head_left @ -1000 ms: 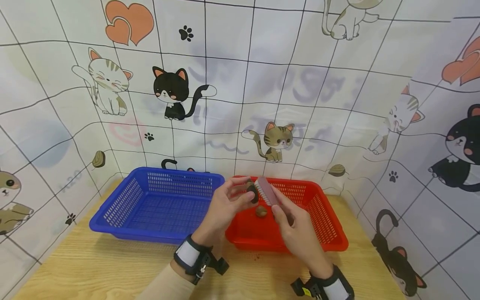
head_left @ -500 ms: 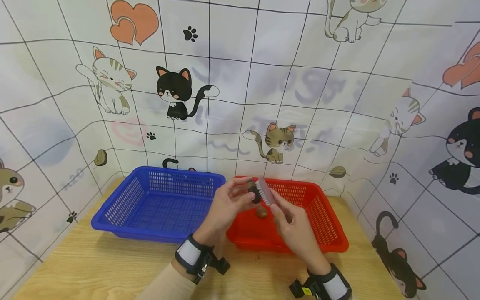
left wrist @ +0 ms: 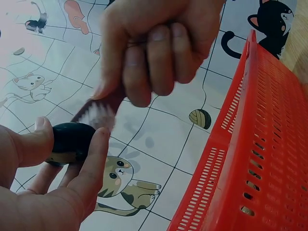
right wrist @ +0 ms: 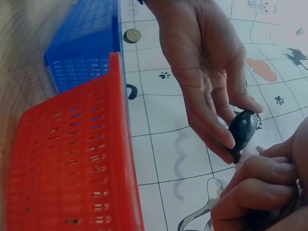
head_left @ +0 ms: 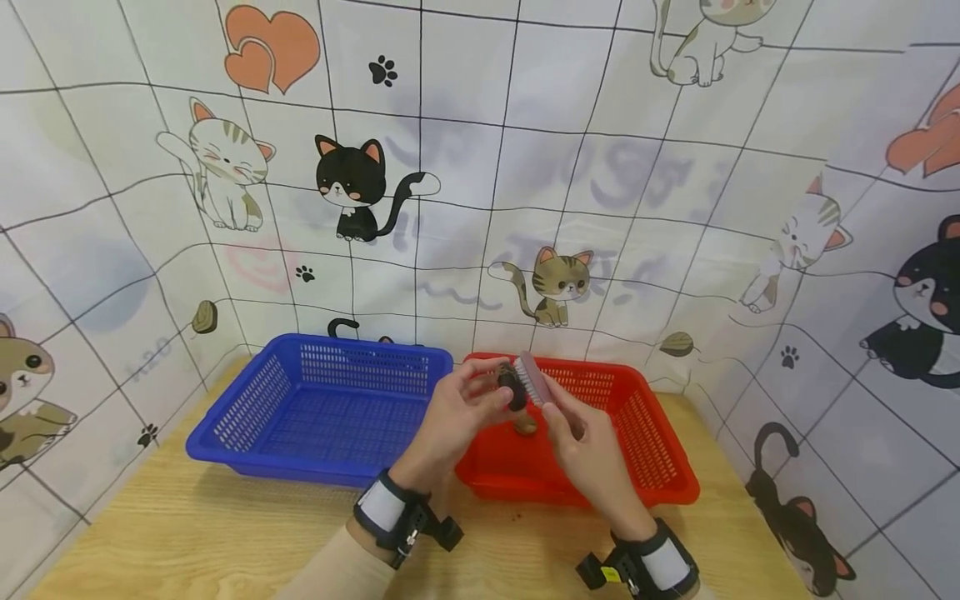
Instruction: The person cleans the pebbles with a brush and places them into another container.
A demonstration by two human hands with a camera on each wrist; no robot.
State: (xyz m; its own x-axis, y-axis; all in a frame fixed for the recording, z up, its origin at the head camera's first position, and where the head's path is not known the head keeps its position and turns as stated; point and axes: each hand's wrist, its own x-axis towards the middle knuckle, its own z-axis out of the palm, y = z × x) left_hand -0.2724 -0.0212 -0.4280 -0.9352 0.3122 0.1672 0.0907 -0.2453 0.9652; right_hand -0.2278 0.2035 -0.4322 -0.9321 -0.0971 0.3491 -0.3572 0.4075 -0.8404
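Observation:
My left hand (head_left: 450, 417) pinches a dark, glossy oval mussel (head_left: 514, 393) between thumb and fingertips, above the red basket. In the left wrist view the mussel (left wrist: 74, 137) shows a yellowish-brown patch on its underside. Thin, dark strands stick out at one edge of the mussel (right wrist: 244, 126) in the right wrist view. My right hand (head_left: 592, 454) grips a small mauve scrubbing brush (head_left: 534, 379), its white bristles turned toward the mussel and right at its side. Curled fingers hide part of the brush.
Below the hands stands a red perforated basket (head_left: 667, 433), with a brown shell-like piece (head_left: 526, 426) inside. A blue basket (head_left: 225, 462) stands beside it on the left. Both sit on a wood-grain table (head_left: 187, 533) against a cat-print sheet (head_left: 465, 167).
The brush has made small shifts against the mussel's side, its bristles turning slightly. The mussel has tilted a little in the left fingers. Both grips stay the same.

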